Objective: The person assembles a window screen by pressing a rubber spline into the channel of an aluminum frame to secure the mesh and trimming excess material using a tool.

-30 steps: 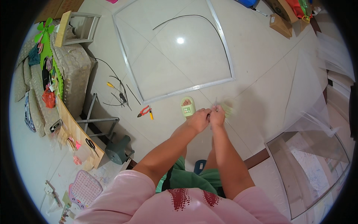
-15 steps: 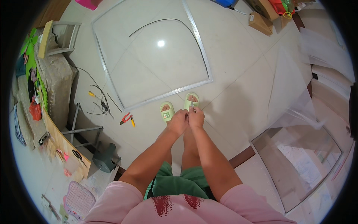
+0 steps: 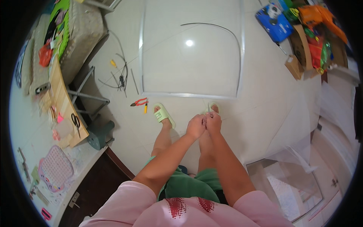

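In front of my legs both hands are held close together, fingers curled inward. My right hand (image 3: 214, 123) is closed on a slim pointed metal tool (image 3: 208, 108), whose thin tip sticks up past the fingers. Its kind cannot be made out. My left hand (image 3: 196, 126) is closed right beside it, the fingertips meeting the right ones; whatever it grips is hidden. Beyond my feet a large silver metal frame (image 3: 189, 95) lies on the tiled floor. A black rubber-like strip (image 3: 227, 30) curves inside it, running along its right side.
Red-handled pliers (image 3: 140, 102) and a yellow-handled tool (image 3: 145, 109) lie left of my green slippers (image 3: 163, 114). Cut black strips (image 3: 121, 81) lie farther left. A wooden board with scissors (image 3: 75, 121) is at left, a toy-filled box (image 3: 302, 41) at far right, sheer mesh (image 3: 291, 125) at right.
My view has turned, so the metal frame looks straighter and the toy box shows more fully. My feet stand farther apart. Both hands stay together, the metal tool still in the right one.
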Available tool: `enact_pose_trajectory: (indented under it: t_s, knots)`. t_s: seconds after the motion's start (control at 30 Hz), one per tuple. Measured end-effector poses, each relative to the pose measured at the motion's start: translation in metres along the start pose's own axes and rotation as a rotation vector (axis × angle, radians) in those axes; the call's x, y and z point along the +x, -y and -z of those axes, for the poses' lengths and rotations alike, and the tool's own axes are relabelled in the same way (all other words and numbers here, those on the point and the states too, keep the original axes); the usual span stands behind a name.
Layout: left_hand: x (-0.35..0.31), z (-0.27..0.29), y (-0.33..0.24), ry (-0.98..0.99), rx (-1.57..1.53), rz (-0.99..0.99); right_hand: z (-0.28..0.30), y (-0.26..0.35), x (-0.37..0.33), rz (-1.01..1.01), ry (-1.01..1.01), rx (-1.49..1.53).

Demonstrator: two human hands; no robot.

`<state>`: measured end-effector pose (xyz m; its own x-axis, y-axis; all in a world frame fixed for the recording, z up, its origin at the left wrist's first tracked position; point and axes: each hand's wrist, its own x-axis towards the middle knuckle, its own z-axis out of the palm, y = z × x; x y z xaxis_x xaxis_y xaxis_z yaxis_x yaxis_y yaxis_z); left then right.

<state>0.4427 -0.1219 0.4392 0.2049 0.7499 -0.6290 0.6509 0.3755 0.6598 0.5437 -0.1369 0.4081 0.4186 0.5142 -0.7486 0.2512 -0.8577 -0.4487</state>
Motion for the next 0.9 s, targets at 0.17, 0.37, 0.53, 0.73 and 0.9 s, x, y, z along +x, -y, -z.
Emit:
enact_pose_trajectory:
  t_s: [0.17, 0.37, 0.53, 0.73, 0.9]
  knots:
    - [-0.015, 0.052, 0.048, -0.075, -0.064, 0.022, -0.064, 0.017, -0.021, -0.016, 0.146, -0.046]
    - [-0.036, 0.118, 0.117, -0.057, -0.193, 0.152, -0.147, 0.045, -0.053, 0.041, 0.218, -0.194]
    - [-0.044, 0.183, 0.145, -0.038, -0.316, 0.151, -0.193, 0.081, -0.071, 0.008, 0.298, -0.233]
    - [-0.054, 0.23, 0.185, 0.038, -0.276, 0.299, -0.242, 0.114, -0.093, 0.057, 0.322, -0.37]
    - [-0.066, 0.244, 0.221, -0.203, -0.517, 0.212, -0.277, 0.145, -0.111, 0.164, 0.28, -0.507]
